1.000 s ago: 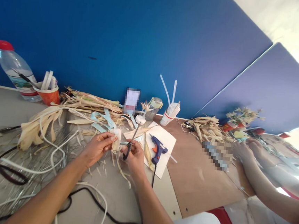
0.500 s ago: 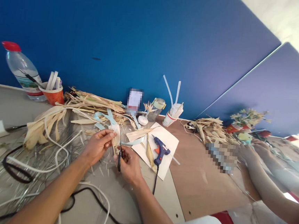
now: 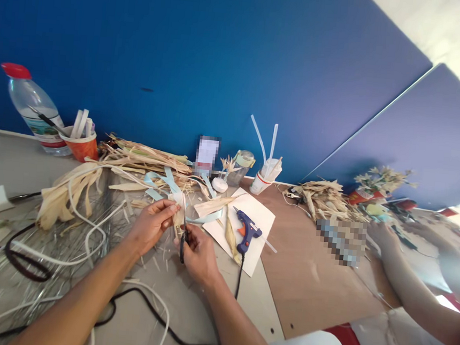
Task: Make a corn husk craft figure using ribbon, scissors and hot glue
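My left hand point(image 3: 155, 222) pinches a small pale piece of husk point(image 3: 178, 217) between thumb and fingers at the middle of the table. Right beside it, my right hand point(image 3: 199, 253) is closed round the dark handles of a pair of scissors point(image 3: 184, 239), whose blades point up along the husk's right side. A blue glue gun point(image 3: 248, 231) lies on a white sheet point(image 3: 264, 214) to the right of my hands, with dried husk strips point(image 3: 230, 231) next to it. Light blue ribbon point(image 3: 167, 180) lies behind my left hand.
Dried husks point(image 3: 146, 157), a red-capped bottle point(image 3: 34, 104) and an orange cup point(image 3: 81, 146) stand or lie at the back left. White and black cables cross the left side. A white cup point(image 3: 262, 182) holds glue sticks. Another person's arms point(image 3: 402, 273) reach in at the right.
My hands and the scissors have barely moved. At the right, the other person's hands have moved apart, one shifting farther right.
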The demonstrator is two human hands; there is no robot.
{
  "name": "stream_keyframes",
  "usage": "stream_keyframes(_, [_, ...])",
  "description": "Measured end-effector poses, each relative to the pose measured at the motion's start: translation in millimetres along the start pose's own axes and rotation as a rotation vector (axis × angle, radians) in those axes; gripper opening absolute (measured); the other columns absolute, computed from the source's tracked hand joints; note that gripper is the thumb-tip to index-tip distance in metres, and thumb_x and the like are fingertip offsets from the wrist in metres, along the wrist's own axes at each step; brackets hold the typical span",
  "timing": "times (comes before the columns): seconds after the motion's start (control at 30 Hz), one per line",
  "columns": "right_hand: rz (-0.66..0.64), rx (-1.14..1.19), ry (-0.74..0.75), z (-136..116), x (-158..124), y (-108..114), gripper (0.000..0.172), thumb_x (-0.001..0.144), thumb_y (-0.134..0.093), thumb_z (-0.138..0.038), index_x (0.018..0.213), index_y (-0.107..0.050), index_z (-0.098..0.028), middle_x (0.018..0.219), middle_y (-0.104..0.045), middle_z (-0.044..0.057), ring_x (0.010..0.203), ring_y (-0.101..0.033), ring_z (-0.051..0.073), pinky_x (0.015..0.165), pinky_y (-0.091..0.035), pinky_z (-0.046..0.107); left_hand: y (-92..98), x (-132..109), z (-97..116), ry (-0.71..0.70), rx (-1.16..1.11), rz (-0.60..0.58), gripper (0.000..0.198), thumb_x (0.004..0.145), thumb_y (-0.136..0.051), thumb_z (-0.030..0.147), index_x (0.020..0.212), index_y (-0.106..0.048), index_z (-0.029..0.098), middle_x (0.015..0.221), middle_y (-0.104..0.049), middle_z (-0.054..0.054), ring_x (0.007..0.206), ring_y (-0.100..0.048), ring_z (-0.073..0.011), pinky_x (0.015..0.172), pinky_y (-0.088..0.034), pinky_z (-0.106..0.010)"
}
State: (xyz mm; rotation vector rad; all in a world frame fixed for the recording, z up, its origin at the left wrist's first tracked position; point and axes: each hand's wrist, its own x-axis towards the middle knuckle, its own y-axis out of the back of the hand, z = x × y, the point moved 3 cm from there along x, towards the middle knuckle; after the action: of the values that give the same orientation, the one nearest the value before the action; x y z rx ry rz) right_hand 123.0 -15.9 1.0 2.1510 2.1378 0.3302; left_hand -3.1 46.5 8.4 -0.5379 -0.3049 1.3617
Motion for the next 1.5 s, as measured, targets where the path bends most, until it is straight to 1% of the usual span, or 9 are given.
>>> stream_keyframes(0.23, [-0.017,0.139,-0.006,2,0,-3,0.026,0.071,-0.059,-0.021,0.096,-0.065,-0.016,0.067,-0.053,-0.002,0.057,-0.042,0.01,0.053,-0.035,0.022,-0.2,0,0,0.007,-0.008,-0.022,0.015,0.065,-0.077,0.023,0.07,-0.067,0.014,0.062,-0.059,0.002,0.045,-0.037,-0.0018,0.045,-0.031,-0.014])
stream_keyframes(0.43, [-0.019,0.17,-0.021,0,0,-4,0.024,0.071,-0.06,-0.025,0.094,-0.065,-0.017,0.066,-0.052,-0.002,0.056,-0.041,0.011,0.053,-0.035,0.022,-1.0,0,1,0.014,0.007,-0.036,0.017,0.063,-0.077,0.025,0.068,-0.066,0.014,0.056,-0.054,0.004,0.045,-0.036,-0.0026,0.044,-0.03,-0.015])
stream_keyframes(0.77, [-0.038,0.239,-0.057,5,2,-5,0.023,0.072,-0.058,-0.024,0.093,-0.063,-0.018,0.059,-0.048,-0.005,0.05,-0.039,0.009,0.049,-0.034,0.022,0.5,1,-1,0.011,-0.004,-0.054,0.013,0.066,-0.076,0.023,0.07,-0.068,0.014,0.057,-0.054,0.003,0.045,-0.037,-0.002,0.045,-0.03,-0.014])
stream_keyframes(0.93, [0.104,0.4,-0.172,7,6,2,0.026,0.07,-0.061,-0.029,0.093,-0.058,-0.017,0.055,-0.046,-0.006,0.045,-0.036,0.008,0.044,-0.03,0.021,-1.5,0,0,0.005,0.019,-0.057,0.015,0.066,-0.076,0.025,0.067,-0.067,0.013,0.055,-0.053,0.003,0.045,-0.035,-0.0022,0.045,-0.028,-0.015])
stream_keyframes(1.07, [0.174,0.467,-0.185,5,10,8,0.029,0.067,-0.065,-0.029,0.093,-0.057,-0.017,0.057,-0.051,-0.005,0.047,-0.042,0.008,0.044,-0.032,0.021,-1.7,0,-1,0.022,0.065,-0.072,0.018,0.065,-0.077,0.028,0.067,-0.067,0.013,0.056,-0.052,0.003,0.045,-0.033,-0.0022,0.043,-0.025,-0.015])
stream_keyframes(1.2, [0.308,0.504,-0.114,1,12,20,0.04,0.061,-0.071,-0.024,0.098,-0.057,-0.018,0.072,-0.062,-0.001,0.058,-0.052,0.01,0.051,-0.04,0.021,-4.1,-3,-2,0.098,0.152,-0.147,0.022,0.064,-0.077,0.032,0.067,-0.066,0.013,0.057,-0.053,0.003,0.046,-0.035,-0.0032,0.043,-0.024,-0.016])
stream_keyframes(1.3, [0.34,0.575,-0.133,3,13,27,0.045,0.06,-0.073,-0.023,0.102,-0.057,-0.018,0.083,-0.066,0.003,0.061,-0.055,0.01,0.049,-0.039,0.019,-7.5,-7,-4,0.177,0.241,-0.229,0.024,0.064,-0.076,0.035,0.065,-0.064,0.013,0.059,-0.054,0.002,0.046,-0.035,-0.0039,0.044,-0.025,-0.018])
stream_keyframes(1.4, [0.258,0.64,-0.196,7,14,27,0.045,0.058,-0.075,-0.024,0.1,-0.06,-0.019,0.072,-0.064,-0.002,0.049,-0.047,0.006,0.042,-0.031,0.017,-9.7,-11,-5,0.236,0.343,-0.324,0.024,0.066,-0.074,0.036,0.065,-0.064,0.014,0.057,-0.053,0.003,0.047,-0.036,-0.0049,0.045,-0.025,-0.019])
stream_keyframes(1.5, [0.187,0.633,-0.23,9,15,26,0.043,0.056,-0.076,-0.022,0.095,-0.06,-0.019,0.059,-0.057,-0.007,0.043,-0.042,0.005,0.042,-0.03,0.017,-9.5,-13,-6,0.273,0.424,-0.402,0.023,0.069,-0.071,0.037,0.068,-0.065,0.015,0.058,-0.055,0.002,0.048,-0.038,-0.0062,0.046,-0.024,-0.02])
